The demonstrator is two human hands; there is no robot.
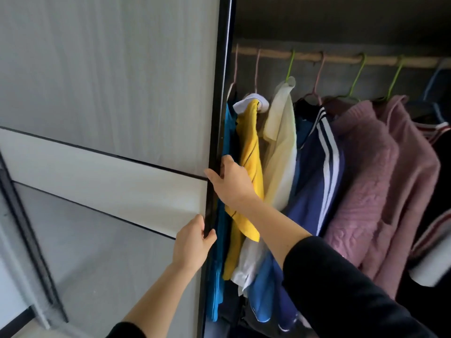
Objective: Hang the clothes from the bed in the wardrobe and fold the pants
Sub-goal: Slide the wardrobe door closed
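Open wardrobe (pixel 317 25), grey sliding door (pixel 109 93) filling left of frame, both hands on its black edge.

Head view: left hand (pixel 192 242), lower centre, fingers (pixel 210 235) curled round the door edge, holding it. Right hand (pixel 231 181) just above on the same edge, thumb on the door face, other fingers tucked behind the edge, partly hidden. Clothes hang on hangers from a wooden rail (pixel 341 60), upper right. From the door rightward: blue garment (pixel 218 276), yellow top (pixel 251 147) touching the right hand, cream shirt (pixel 280 142), navy striped jacket (pixel 322 154), two pink sweaters (pixel 361 167). Black sleeves on both arms.
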